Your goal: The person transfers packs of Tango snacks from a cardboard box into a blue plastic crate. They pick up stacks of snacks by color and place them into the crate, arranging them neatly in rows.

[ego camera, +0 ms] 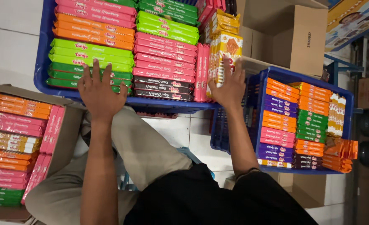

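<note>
While both hands press flat on the near edge of the big blue crate [43, 62], looks like packing there is nearly done. Left hand [99, 89] spread open, fingers splayed over the green wafer packs [90, 62] at the crate's front-left; not gripping anything. Right hand [229, 87] also open, palm against the yellow-orange wafer box [226, 52] standing upright at the crate's right end, fingers resting on it, not closed round it.

Crate filled edge to edge: orange packs [95, 31] and pink strawberry-colour packs [163, 58] stacked in rows, dark brown chocolate-colour packs [161, 89] along the front, a few pink ones stood on end by the yellow box. No visible gaps, so judged approx. full.

Smaller blue crate [346, 108] to the right, just beside the first: also well loaded w/ orange, purple, green packs; some orange ones sticking over its right rim.

Cardboard box [68, 125] at left, near the knee, holds plenty of pink, orange, yellow, green packs – stock left to move, prob. Brown cartons [296, 37] behind, contents not visible.
</note>
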